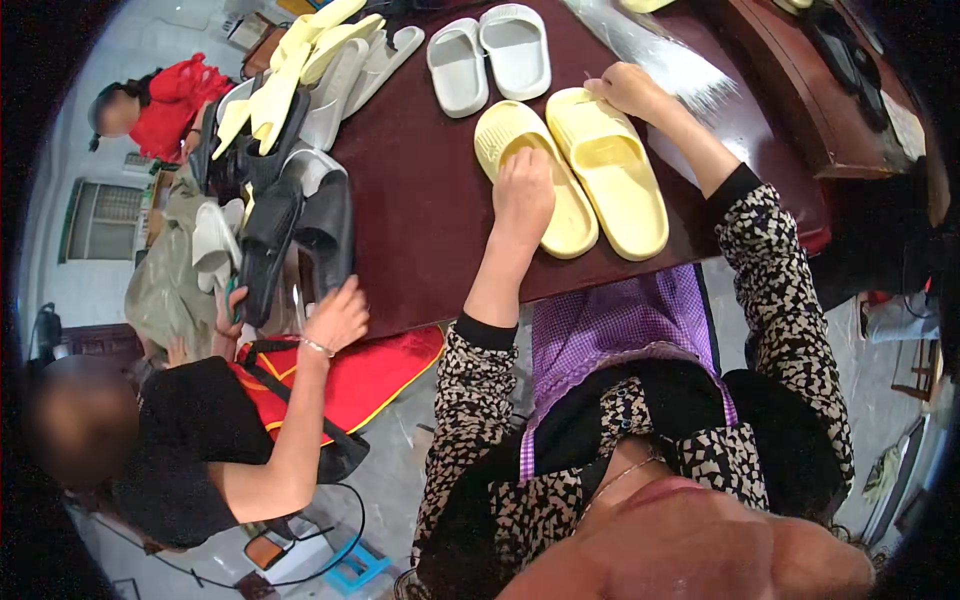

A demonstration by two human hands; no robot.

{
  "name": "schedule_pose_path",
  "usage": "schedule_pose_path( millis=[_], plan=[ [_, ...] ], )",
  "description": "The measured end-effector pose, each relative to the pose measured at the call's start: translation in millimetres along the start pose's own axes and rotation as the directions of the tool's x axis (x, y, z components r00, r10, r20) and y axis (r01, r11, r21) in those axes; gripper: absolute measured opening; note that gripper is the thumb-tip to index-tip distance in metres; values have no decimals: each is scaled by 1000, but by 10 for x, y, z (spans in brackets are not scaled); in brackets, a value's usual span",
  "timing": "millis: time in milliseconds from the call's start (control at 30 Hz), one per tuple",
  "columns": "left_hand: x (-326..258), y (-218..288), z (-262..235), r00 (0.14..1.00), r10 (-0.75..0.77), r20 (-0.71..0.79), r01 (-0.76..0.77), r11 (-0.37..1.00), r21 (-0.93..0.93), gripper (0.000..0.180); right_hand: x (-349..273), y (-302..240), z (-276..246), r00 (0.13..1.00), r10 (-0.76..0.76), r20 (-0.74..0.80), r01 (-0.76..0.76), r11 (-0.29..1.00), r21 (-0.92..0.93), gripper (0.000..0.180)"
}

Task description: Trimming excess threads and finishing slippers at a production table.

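Observation:
A pair of yellow slide slippers lies side by side on the dark red table, toes pointing away from me. My left hand (525,195) is closed at the strap edge of the left yellow slipper (572,222), its fingertips partly hidden by the hand. At the toe of the right yellow slipper (632,200), my right hand (630,90) is pinched closed. Whatever thin thing its fingertips may hold is too small to make out. Just beyond the left yellow slipper stand a grey slipper (459,68) and a whitish slipper (516,52).
A heap of yellow, grey and black slippers (283,100) covers the table's left end. A co-worker's hand (337,318) reaches beside it at the left edge. Clear plastic wrap (660,60) lies at the far right, beside a brown wooden box (800,110). Another person in red (180,105) is farther back.

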State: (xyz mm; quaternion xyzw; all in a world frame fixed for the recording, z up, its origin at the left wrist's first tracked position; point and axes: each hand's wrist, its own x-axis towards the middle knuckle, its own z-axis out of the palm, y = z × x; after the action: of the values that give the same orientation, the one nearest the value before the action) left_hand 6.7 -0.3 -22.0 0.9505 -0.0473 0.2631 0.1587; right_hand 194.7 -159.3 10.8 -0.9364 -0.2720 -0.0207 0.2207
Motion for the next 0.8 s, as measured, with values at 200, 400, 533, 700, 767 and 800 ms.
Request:
schedule_pose_path(
  millis=[200,400,533,700,767,800],
  plan=[
    [-6,30,64,988,60,-144,-76,991,-108,12,81,-88,-67,956,-253,-152,267,961,79,24],
    [-9,165,81,970,99,-220,-126,986,-110,11,266,-569,-99,904,-427,-27,387,789,478,17],
    [-27,301,111,957,115,-268,-150,982,-117,10,287,-803,-31,874,-448,189,346,846,405,15],
    [-24,392,118,954,122,-273,-164,977,-136,12,307,-866,86,847,-447,287,309,854,418,14],
    [-10,398,113,959,115,-258,-158,976,-152,13,341,-819,113,869,-476,134,411,846,340,16],
    [9,403,85,940,105,-324,-173,967,-186,15,346,-800,121,868,-492,61,455,840,296,17]
  ],
)
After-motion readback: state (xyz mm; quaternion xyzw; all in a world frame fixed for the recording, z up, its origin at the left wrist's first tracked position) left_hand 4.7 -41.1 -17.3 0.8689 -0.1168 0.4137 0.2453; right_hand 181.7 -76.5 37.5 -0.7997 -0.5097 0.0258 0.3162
